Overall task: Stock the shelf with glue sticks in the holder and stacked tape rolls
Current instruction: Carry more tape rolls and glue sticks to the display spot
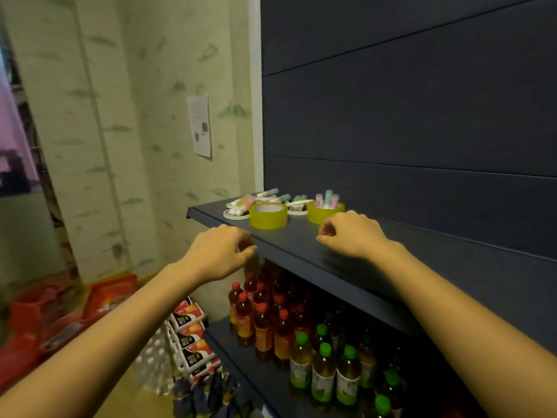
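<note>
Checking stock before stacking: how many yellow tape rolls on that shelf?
2. One yellow roll stands left, near the shelf edge; the other stands right of it, just beyond the right hand, glue sticks upright inside. Others may hide behind.

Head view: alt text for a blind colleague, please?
Left hand and right hand, empty, fingers loosely curled, are at the front of a dark shelf. Behind them stand two yellow tape rolls, one holding upright glue sticks; others lie loose.

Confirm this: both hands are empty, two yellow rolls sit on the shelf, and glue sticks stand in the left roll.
Wrong roll: the head view shows the glue sticks standing in the right yellow roll; the left yellow roll holds none. Both rolls sit on the shelf, and the left hand and right hand are empty.
</note>
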Action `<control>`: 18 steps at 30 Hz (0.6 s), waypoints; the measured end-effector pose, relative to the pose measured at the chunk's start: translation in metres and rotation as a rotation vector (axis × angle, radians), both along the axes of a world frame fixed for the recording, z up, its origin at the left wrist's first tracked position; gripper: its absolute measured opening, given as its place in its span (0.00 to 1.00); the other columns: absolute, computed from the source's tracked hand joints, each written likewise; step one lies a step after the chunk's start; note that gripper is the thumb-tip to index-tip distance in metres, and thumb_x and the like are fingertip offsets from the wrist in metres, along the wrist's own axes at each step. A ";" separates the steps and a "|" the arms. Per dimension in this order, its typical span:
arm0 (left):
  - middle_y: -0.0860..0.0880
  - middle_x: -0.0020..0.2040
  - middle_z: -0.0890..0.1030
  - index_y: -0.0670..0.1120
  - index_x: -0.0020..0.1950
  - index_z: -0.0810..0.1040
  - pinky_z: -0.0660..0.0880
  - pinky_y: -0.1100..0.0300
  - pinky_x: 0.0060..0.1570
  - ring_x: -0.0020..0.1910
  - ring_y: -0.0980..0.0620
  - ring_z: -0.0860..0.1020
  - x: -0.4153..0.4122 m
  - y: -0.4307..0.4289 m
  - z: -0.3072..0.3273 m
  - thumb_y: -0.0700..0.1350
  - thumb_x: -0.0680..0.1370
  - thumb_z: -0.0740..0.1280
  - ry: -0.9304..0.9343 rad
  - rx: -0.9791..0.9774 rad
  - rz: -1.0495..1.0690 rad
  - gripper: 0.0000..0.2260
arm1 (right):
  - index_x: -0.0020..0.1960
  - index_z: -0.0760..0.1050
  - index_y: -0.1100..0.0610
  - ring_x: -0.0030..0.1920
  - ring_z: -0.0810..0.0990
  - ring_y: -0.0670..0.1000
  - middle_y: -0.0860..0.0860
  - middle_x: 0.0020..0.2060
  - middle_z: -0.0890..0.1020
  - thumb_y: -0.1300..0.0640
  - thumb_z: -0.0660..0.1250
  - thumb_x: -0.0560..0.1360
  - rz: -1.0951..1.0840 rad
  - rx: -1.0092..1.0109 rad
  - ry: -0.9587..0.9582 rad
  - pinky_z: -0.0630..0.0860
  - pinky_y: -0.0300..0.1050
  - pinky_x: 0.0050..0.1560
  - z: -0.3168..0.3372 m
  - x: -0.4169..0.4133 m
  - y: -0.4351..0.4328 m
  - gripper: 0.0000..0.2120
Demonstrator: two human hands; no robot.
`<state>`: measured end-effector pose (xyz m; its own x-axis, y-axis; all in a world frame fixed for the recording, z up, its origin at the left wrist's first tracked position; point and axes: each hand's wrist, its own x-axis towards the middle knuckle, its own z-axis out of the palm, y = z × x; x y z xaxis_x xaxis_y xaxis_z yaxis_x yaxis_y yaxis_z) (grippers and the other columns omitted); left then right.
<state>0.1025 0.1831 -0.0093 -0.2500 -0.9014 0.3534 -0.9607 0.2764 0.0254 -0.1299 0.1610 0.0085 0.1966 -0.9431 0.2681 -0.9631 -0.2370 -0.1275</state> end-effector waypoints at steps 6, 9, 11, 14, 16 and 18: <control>0.49 0.51 0.83 0.50 0.52 0.80 0.78 0.51 0.46 0.49 0.47 0.80 0.047 -0.056 -0.007 0.56 0.78 0.59 0.033 0.021 -0.006 0.14 | 0.56 0.78 0.48 0.58 0.75 0.55 0.50 0.58 0.78 0.46 0.61 0.78 -0.068 0.043 -0.008 0.69 0.45 0.48 -0.009 0.045 -0.036 0.11; 0.48 0.50 0.83 0.48 0.51 0.80 0.78 0.52 0.46 0.49 0.46 0.80 0.051 -0.084 -0.008 0.55 0.79 0.59 0.073 0.032 -0.013 0.15 | 0.54 0.78 0.48 0.60 0.74 0.56 0.52 0.61 0.76 0.46 0.61 0.78 -0.123 0.058 0.009 0.72 0.48 0.52 -0.009 0.048 -0.053 0.11; 0.47 0.48 0.83 0.47 0.48 0.80 0.76 0.53 0.45 0.48 0.46 0.80 0.050 -0.103 -0.009 0.55 0.79 0.58 0.107 0.047 -0.011 0.15 | 0.54 0.78 0.48 0.63 0.71 0.58 0.53 0.66 0.72 0.46 0.61 0.78 -0.161 0.058 0.034 0.72 0.50 0.54 -0.009 0.045 -0.065 0.10; 0.45 0.48 0.82 0.46 0.46 0.80 0.71 0.55 0.44 0.49 0.43 0.78 0.042 -0.131 -0.011 0.56 0.80 0.57 0.171 0.082 0.015 0.17 | 0.55 0.78 0.48 0.60 0.74 0.58 0.55 0.64 0.73 0.46 0.60 0.78 -0.226 0.070 0.064 0.71 0.49 0.52 -0.008 0.034 -0.086 0.12; 0.44 0.50 0.80 0.45 0.50 0.80 0.70 0.55 0.45 0.52 0.42 0.77 0.036 -0.149 -0.009 0.56 0.80 0.57 0.179 0.086 0.042 0.18 | 0.59 0.76 0.51 0.57 0.76 0.58 0.55 0.60 0.76 0.46 0.60 0.78 -0.271 0.071 0.057 0.71 0.48 0.50 -0.006 0.025 -0.102 0.15; 0.43 0.54 0.79 0.45 0.56 0.78 0.69 0.54 0.47 0.55 0.40 0.76 0.030 -0.170 -0.006 0.57 0.80 0.56 0.171 0.055 0.069 0.19 | 0.61 0.75 0.53 0.56 0.77 0.58 0.55 0.57 0.78 0.47 0.60 0.77 -0.321 0.057 0.034 0.70 0.47 0.47 -0.002 0.015 -0.120 0.16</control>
